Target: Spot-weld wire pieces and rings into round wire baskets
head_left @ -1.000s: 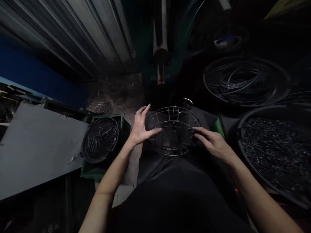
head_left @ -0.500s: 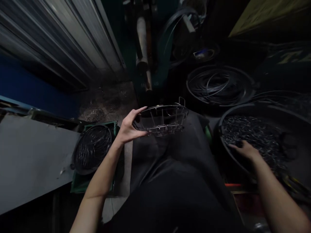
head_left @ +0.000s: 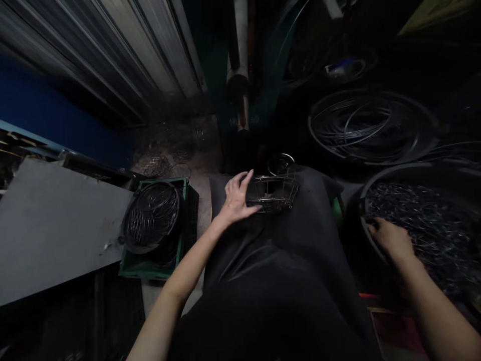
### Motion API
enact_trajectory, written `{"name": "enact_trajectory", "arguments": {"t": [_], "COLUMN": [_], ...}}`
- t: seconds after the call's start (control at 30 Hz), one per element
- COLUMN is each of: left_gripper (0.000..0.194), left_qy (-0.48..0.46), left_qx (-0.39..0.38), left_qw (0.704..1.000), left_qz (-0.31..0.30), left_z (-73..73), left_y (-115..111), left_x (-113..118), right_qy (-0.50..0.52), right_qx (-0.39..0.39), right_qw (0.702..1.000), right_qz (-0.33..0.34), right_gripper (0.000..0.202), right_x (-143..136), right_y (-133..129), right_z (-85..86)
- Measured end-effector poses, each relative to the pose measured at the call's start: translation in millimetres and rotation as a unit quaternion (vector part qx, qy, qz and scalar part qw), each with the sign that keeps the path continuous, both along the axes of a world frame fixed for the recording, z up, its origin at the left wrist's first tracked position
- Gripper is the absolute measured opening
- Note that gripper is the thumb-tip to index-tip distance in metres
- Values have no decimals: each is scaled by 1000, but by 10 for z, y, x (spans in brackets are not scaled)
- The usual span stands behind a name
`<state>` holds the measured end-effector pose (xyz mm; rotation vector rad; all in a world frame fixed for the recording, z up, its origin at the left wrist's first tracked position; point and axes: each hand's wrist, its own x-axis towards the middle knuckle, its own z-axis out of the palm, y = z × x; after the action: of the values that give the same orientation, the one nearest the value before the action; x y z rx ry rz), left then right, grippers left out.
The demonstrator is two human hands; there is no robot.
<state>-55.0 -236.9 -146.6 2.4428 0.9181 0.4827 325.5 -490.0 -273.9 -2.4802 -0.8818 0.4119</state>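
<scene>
A round wire basket (head_left: 277, 204) lies on its side over my dark apron at the lap. My left hand (head_left: 237, 199) grips its left end, thumb below and fingers above. Behind the basket's upper edge shows a bright wire ring (head_left: 281, 163); whether it belongs to the basket I cannot tell. My right hand (head_left: 393, 240) is inside the near-left rim of a big black tub (head_left: 364, 210), among many short bent wire pieces (head_left: 421, 220). Its fingers are curled and partly hidden, so what they hold cannot be made out.
Wire coils fill a round container (head_left: 313, 130) beyond the tub. To my left, a black basin of wire rings (head_left: 152, 215) sits on a green crate (head_left: 184, 200), beside a grey panel (head_left: 56, 225). A machine's rod (head_left: 237, 50) hangs ahead. Loose wire parts (head_left: 156, 165) lie on the floor.
My left hand and the basket have come down closer to the lap, and the basket has turned. My right hand's fingers have curled in among the wire pieces. The whole view has shifted.
</scene>
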Motion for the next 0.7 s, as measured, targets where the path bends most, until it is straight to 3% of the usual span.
{"name": "enact_trajectory", "arguments": {"t": [0.1,0.23,0.3,0.4,0.57,0.7], "left_gripper": [95,88,87,88,74,73], "left_qy": [5,13,9,-32,-65,-59], "left_qx": [30,30,22,4,-37,-67], "left_qw": [999,999,1000,999,997,996], "left_qz": [-7,0,6,10,12,23], "left_z": [63,36,42,84,68,-11], "left_y": [-121,-104,-40,66,165,208], "left_x": [186,315,290,176,21,-42], "right_qy": [-3,-5,-12,-56,-171,-272], "right_qx": [-30,-22,-20,-20,-30,5], "right_qw": [1000,1000,1000,994,954,938], "right_qz": [5,9,-8,-91,-244,-216], "right_gripper": [18,17,19,20,24,33], "right_x": [-44,-90,-87,-42,100,174], "right_y": [45,21,4,-6,54,197], "right_z": [1,16,23,49,143,239]}}
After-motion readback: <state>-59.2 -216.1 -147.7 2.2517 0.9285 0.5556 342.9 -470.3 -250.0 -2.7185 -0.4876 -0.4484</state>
